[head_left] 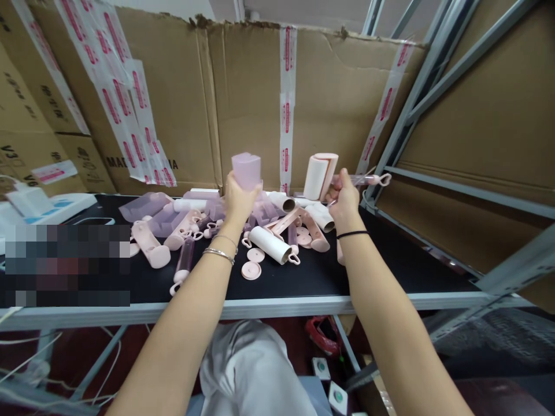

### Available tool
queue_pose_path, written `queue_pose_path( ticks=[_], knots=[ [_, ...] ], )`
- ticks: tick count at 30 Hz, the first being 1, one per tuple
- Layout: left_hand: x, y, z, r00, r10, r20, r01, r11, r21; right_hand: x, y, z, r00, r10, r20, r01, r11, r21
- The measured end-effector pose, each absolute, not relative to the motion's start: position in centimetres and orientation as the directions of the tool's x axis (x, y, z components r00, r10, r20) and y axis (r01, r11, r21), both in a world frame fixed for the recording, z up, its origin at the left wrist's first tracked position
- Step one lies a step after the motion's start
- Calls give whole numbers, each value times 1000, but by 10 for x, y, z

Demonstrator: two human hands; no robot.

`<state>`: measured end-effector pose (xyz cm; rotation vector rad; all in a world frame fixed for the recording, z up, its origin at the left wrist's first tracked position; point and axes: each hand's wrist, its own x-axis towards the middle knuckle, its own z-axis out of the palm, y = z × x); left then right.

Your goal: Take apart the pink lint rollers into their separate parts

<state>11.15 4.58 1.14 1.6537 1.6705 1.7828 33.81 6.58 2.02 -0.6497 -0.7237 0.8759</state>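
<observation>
My left hand (240, 199) is closed around a translucent purple plastic cover (246, 169), held upright above the pile. My right hand (347, 199) grips a lint roller with a white roll (316, 178) in a pink frame; its clear handle (362, 179) points right and ends in a pink loop. Beneath my hands lie white paper rolls (271, 244), pink frame parts (151, 245), small pink discs (251, 270) and more purple covers (145, 206). A purple-tinted handle (185, 257) with a pink loop lies nearer the front edge. My fingers hide part of both held things.
The black tabletop (295, 286) has a grey metal front edge (286, 306). Tall cardboard (247, 86) stands behind it, with metal shelf posts (416, 110) at the right. A white power strip (65, 207) with cables lies on the left. My knees are below the table.
</observation>
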Motion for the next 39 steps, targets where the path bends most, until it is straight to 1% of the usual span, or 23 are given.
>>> queue_pose_path(
  ticks=[2,4,7,9,14,17,19,23,25,27,29,30,31,32,33,34,36,38,39],
  knots=[
    [107,45,12,-470,695,545,626,-173,761,341,64,18,531,804,266,-447,533,-719],
    [108,44,10,-490,646,586,691,-123,713,335,61,17,531,803,270,-448,537,-715],
    [115,41,6,-419,614,669,754,-176,633,320,55,17,460,828,321,-486,537,-689],
    [120,39,4,-351,628,694,791,-198,579,313,53,18,422,839,343,-522,534,-665],
    [125,34,3,-100,702,705,862,-292,414,308,49,19,344,871,352,-538,490,-686],
    [123,34,1,-28,725,688,883,-304,357,307,48,19,321,863,391,-527,505,-683],
    [120,36,-1,-62,726,684,888,-273,371,306,47,19,310,855,415,-532,518,-670],
    [106,43,-4,-289,684,670,849,-140,509,304,47,16,261,877,402,-556,478,-680],
    [99,46,-4,-365,649,667,820,-115,561,304,47,16,255,889,380,-572,455,-683],
    [95,48,-1,-361,626,692,809,-159,566,305,47,16,258,901,349,-598,433,-675],
    [98,48,2,-278,617,736,795,-282,537,305,46,16,253,916,311,-630,400,-665],
    [102,48,4,-212,626,750,761,-376,529,305,45,17,246,923,297,-644,385,-661],
    [107,47,5,-140,651,746,691,-475,545,304,45,16,241,926,290,-656,376,-655],
    [113,46,5,-62,692,719,582,-560,590,303,45,16,237,926,293,-664,374,-647],
    [120,44,5,25,749,662,438,-603,667,302,45,15,231,924,304,-670,377,-640],
    [127,42,5,113,803,585,286,-590,755,301,46,15,226,921,318,-674,384,-631],
    [138,37,4,277,854,440,60,-473,879,297,48,12,212,915,343,-675,391,-625],
    [145,33,4,335,860,386,-60,-389,919,294,50,10,190,912,365,-657,394,-642],
    [146,32,4,319,865,388,-101,-376,921,293,50,10,176,910,376,-640,395,-659]
  ],
)
